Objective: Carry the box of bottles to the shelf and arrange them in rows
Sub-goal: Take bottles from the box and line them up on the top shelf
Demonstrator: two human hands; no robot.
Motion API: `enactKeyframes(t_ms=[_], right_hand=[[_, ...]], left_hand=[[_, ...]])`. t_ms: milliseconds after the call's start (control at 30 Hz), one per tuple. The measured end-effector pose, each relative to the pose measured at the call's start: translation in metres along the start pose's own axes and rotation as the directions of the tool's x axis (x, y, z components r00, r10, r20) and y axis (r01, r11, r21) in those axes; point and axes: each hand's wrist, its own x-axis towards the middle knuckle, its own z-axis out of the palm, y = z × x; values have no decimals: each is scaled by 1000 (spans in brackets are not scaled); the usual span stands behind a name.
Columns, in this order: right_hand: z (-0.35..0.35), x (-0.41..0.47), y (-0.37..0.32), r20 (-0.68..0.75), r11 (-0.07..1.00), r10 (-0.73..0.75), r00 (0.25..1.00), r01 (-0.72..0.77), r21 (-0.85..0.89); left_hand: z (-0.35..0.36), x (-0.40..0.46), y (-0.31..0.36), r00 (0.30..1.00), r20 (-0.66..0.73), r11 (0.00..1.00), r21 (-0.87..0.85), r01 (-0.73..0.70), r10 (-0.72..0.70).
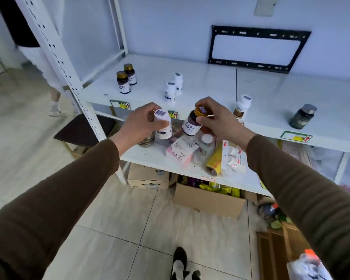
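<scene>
My left hand (141, 122) grips a white bottle (163, 126) by its cap, just in front of the white shelf (210, 81). My right hand (212, 118) holds a brown bottle with a gold cap (192, 124) beside it. On the shelf stand two brown gold-capped bottles (126, 78) in a row at the left, two white bottles (174, 86) in the middle, a white-capped bottle (241, 108) near the front edge, and a dark bottle with a grey cap (302, 116) at the right.
The lower shelf (150, 156) carries loose packets, a pink box (182, 152) and a yellow roll (215, 162). Cardboard boxes (208, 199) sit on the floor beneath. A black frame (259, 49) leans on the wall. Another person's legs (55, 98) stand at left behind the shelf upright (69, 77).
</scene>
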Motion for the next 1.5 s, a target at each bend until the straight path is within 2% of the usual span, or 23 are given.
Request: enactKeyframes(t_ms=[167, 367, 600, 767, 1000, 1500], right_hand=[[9, 91, -9, -19, 997, -74, 997, 75, 16], [19, 192, -23, 16, 991, -125, 992, 124, 58], [48, 293, -33, 39, 992, -129, 991, 130, -6], [70, 357, -33, -1, 991, -99, 995, 98, -88], [103, 420, -21, 24, 971, 25, 999, -18, -240], [153, 496, 15, 181, 934, 114, 977, -44, -355]], left_hand=[[-42, 62, -19, 994, -107, 996, 90, 4, 6], [-97, 132, -38, 986, -167, 999, 53, 9, 0], [-152, 204, -72, 977, -211, 1000, -16, -20, 17], [-188, 260, -96, 976, -202, 997, 40, -71, 78], [-218, 322, -124, 980, -156, 992, 25, -122, 125], [-210, 388, -158, 994, -96, 999, 9, -46, 47]])
